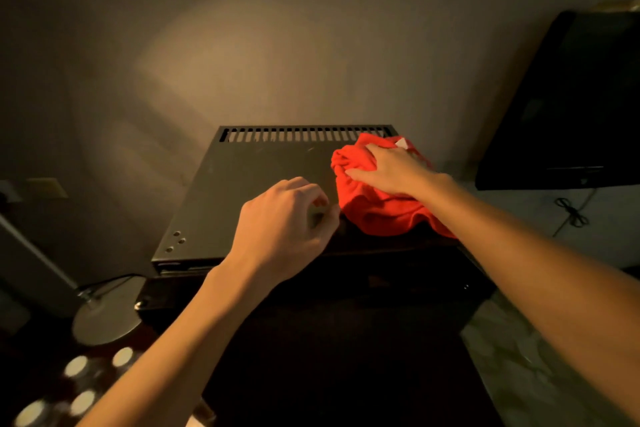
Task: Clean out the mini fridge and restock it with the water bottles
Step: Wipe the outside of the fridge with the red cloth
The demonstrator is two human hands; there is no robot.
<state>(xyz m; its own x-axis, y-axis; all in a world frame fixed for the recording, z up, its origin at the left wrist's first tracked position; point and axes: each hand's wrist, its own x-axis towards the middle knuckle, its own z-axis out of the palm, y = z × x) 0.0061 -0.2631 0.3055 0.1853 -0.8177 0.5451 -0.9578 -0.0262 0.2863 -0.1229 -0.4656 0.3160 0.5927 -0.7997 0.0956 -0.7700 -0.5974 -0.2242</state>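
I look down on the dark top of the mini fridge [242, 184], with a slotted vent along its back edge. A bunched red cloth [377, 208] lies on the right part of the top. My right hand [391, 170] rests on the cloth with its fingers curled into the folds. My left hand [284, 218] hovers over the front middle of the top, fingers loosely curled, holding nothing. Several white-capped water bottles [76, 366] stand on the floor at lower left, dim and blurred.
A black television [568, 104] stands on a pale counter [519, 211] to the right, with a cable hanging below it. A round metal lamp base [107, 312] sits on the floor at left. A bare wall rises behind the fridge.
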